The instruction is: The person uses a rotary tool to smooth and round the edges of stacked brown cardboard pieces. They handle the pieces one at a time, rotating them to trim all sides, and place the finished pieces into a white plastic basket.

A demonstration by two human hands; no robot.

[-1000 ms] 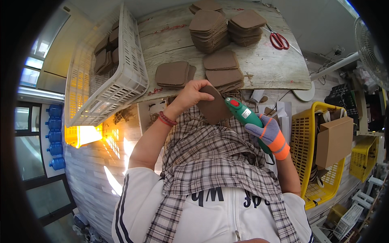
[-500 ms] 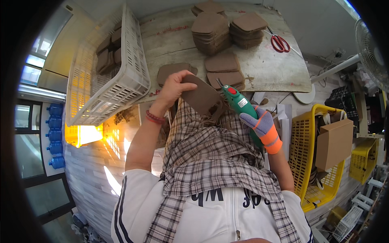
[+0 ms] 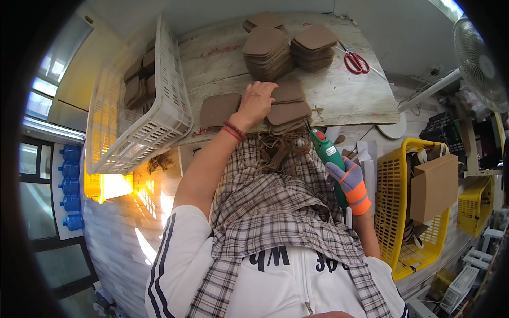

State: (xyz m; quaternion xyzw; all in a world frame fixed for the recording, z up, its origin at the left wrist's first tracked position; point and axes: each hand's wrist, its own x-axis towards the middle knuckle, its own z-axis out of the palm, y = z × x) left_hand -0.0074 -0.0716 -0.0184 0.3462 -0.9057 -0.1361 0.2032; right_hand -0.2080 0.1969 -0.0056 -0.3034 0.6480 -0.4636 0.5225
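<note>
My left hand is at the near edge of the table, its bent fingers and thumb apart at the left side of a stack of flat brown pieces with rounded corners. No piece shows in its grasp. To its left lies a separate brown piece. My right hand, in a grey and orange glove, grips a green handheld power tool. This tool has a red button and a narrow metal tip, which points up beside the near stack. Thin brown offcut strips lie on my checked apron.
Taller brown stacks stand farther back on the worn table, with red-handled scissors at their right. A white crate holding brown pieces is at the left. Yellow baskets and a fan are at the right.
My left hand has let go of the brown piece it held and moved right to the stack. The tool in my right hand has dropped slightly toward me.
</note>
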